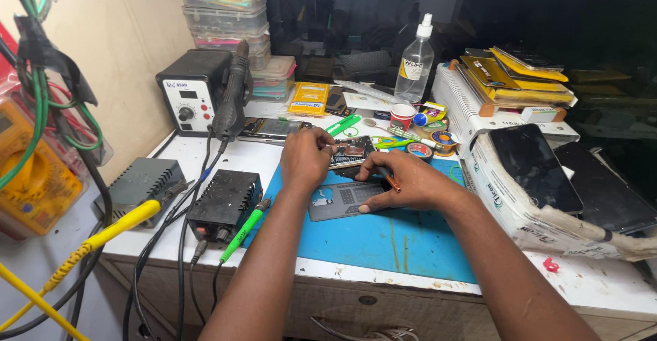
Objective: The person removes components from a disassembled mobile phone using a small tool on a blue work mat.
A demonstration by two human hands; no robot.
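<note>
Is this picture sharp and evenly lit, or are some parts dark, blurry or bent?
Head view: the blue mat and both hands, left and right, are brightly lit and sharp; the back behind the bottle falls into near black; the dark phone screen shows faint glare; the bench edges bow slightly, as from a wide lens.

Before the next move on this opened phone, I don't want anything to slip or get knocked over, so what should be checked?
1. Left hand steadies the opened phone: ok, it rests on the phone's left end.
2. Right hand has the orange-tipped tool under control: ok, held between its fingers.
3. Grey back cover is pinned flat on the blue mat: ok, right fingers press it.
4. Tool tip is seated on its spot: cannot tell, hidden by the hand.
5. Clear spray bottle stands upright, away from the hands: ok.
6. Green-handled soldering iron lies beside the left forearm: not ok, close.
</note>
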